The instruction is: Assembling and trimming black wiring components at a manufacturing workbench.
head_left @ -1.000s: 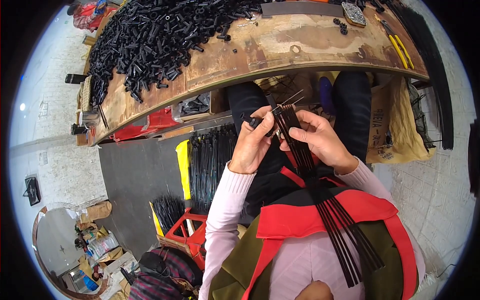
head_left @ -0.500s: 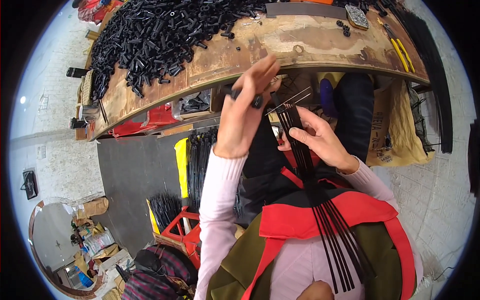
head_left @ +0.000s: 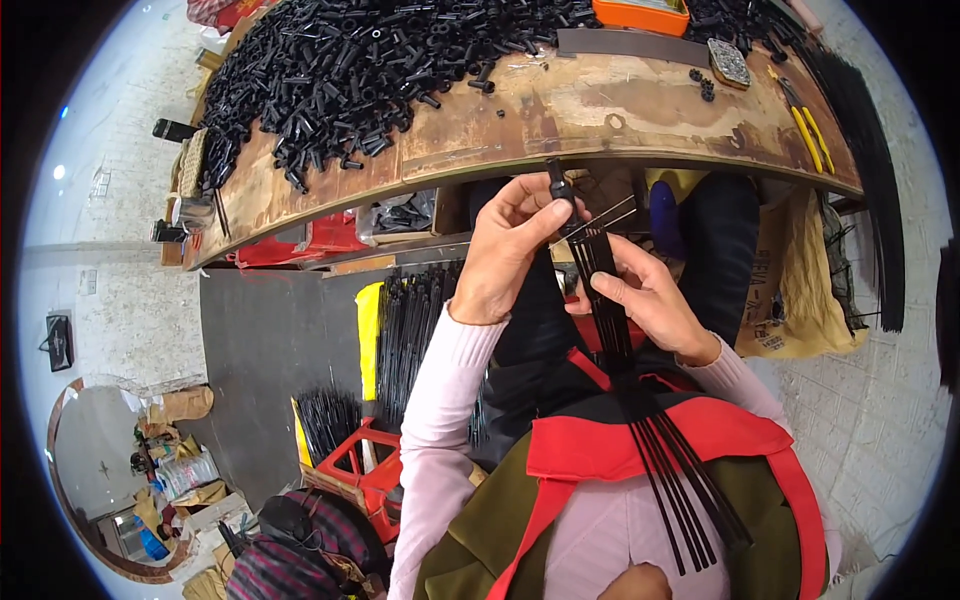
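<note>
My left hand [head_left: 507,243] pinches a small black tubular piece [head_left: 559,183] upright between thumb and fingers, near the upper ends of the rods. My right hand [head_left: 652,302] is closed round a bundle of thin black rods [head_left: 606,322], its thumb lying across them. The lower ends of the rods fan out over the red-edged apron [head_left: 570,450]. Two thin, paler rods [head_left: 612,217] stick out crosswise at the top of the bundle. Whether the black piece touches a rod I cannot tell.
Ahead stands a wooden table [head_left: 560,110] with a heap of black tubular pieces [head_left: 330,80], yellow-handled pliers [head_left: 812,138] and an orange box [head_left: 642,14]. Bundles of black rods [head_left: 410,330] stand at the left beside a red crate [head_left: 365,460]. Long black rods [head_left: 860,130] hang off the right side.
My left hand has turned and closed its fingers, bringing the black piece upright beside the rod tops. My right hand keeps its grip on the rods. The view has shifted slightly.
</note>
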`<action>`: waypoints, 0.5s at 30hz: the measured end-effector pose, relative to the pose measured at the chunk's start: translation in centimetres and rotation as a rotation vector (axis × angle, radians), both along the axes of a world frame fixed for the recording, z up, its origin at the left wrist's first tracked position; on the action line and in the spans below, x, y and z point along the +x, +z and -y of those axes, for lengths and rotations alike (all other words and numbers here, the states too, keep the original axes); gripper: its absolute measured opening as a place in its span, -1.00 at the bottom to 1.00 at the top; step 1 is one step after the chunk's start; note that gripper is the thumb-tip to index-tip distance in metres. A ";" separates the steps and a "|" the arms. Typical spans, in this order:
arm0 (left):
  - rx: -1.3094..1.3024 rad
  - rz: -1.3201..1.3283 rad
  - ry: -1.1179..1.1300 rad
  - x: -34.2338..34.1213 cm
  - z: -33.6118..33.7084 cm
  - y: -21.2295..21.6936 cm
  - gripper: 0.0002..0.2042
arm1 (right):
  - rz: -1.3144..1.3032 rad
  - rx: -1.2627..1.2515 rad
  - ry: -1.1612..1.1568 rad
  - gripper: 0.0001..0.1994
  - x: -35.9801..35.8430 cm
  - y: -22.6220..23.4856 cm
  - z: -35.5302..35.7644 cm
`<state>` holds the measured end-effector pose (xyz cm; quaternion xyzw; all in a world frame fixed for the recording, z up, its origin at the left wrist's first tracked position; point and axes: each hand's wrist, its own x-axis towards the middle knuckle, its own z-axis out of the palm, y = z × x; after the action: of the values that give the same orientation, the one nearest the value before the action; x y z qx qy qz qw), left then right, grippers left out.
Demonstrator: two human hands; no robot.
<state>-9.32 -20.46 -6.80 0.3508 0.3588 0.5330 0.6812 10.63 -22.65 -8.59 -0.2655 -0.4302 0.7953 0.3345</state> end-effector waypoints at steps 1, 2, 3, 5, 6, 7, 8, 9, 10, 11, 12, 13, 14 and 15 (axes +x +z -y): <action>0.009 -0.046 0.052 0.0 0.0 0.1 -0.70 | -0.001 0.002 0.002 -0.61 -0.1 0.1 0.1; -0.011 -0.069 0.114 0.4 -0.1 0.9 -0.75 | 0.000 0.002 -0.003 -0.62 -0.1 0.1 0.2; -0.009 -0.068 0.113 0.4 0.0 0.9 -0.75 | 0.000 0.002 -0.008 -0.62 -0.1 0.1 0.2; -0.022 -0.057 0.161 0.3 0.3 1.0 -0.75 | 0.009 -0.010 -0.020 -0.58 -0.4 0.1 0.3; -0.020 -0.057 0.161 0.4 0.4 0.9 -0.75 | 0.016 -0.024 -0.031 -0.54 -0.4 0.1 0.3; -0.026 -0.024 0.170 0.5 0.5 0.8 -0.76 | 0.016 -0.023 -0.031 -0.54 -0.4 0.1 0.2; -0.034 0.010 0.180 0.6 0.6 0.8 -0.76 | 0.026 -0.020 -0.022 -0.58 -0.5 0.2 0.3; -0.035 0.009 0.181 0.6 0.6 0.8 -0.76 | 0.036 -0.018 -0.014 -0.63 -0.5 0.2 0.3; -0.034 0.013 0.142 0.6 0.5 0.9 -0.75 | 0.036 -0.018 -0.013 -0.63 -0.5 0.2 0.4; -0.032 0.016 0.104 0.5 0.5 0.9 -0.74 | 0.019 -0.014 -0.014 -0.63 -0.4 0.2 0.4; -0.033 0.016 0.106 0.5 0.5 0.9 -0.74 | 0.002 -0.009 -0.016 -0.63 -0.4 0.2 0.4; -0.069 0.088 0.076 0.4 0.6 0.9 -0.72 | 0.002 -0.010 -0.014 -0.63 -0.4 0.2 0.5; -0.106 0.160 0.043 0.4 0.6 0.8 -0.69 | 0.009 -0.002 -0.016 -0.63 -0.3 0.1 0.5; -0.106 0.160 0.042 0.5 0.7 0.7 -0.69 | 0.017 0.006 -0.017 -0.63 -0.3 0.1 0.5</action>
<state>-8.85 -21.18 -6.09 0.2628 0.3381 0.5537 0.7141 10.35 -23.15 -8.54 -0.2749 -0.4330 0.7889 0.3383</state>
